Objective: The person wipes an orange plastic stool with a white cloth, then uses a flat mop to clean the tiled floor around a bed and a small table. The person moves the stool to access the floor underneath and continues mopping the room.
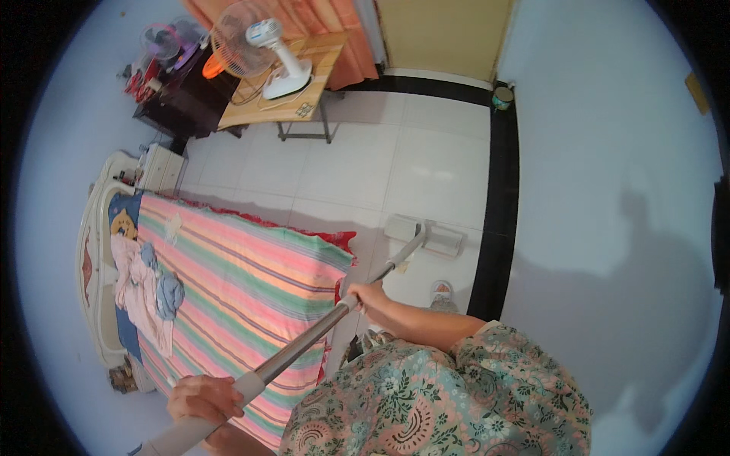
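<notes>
A flat mop (308,338) with a silvery pole and pale grey sleeves runs slantwise from the lower left to the middle. Its wide, pale mop head (442,239) lies on the white tiles beyond my right foot (441,289). Near the upper end of the pole, my left hand (204,399) is closed around the grey grip. My right hand (369,295) wraps the pole farther down, closer to the mop head. Below the hands, the pole passes over the near corner of the bed.
A bed (228,266) with a striped sheet and crumpled clothes (144,285) fills the left. Beyond it stand a wooden table (327,57) with a white fan (285,72), and a dark cabinet (186,99). A small tin (503,97) sits in the far corner by the right wall (601,152).
</notes>
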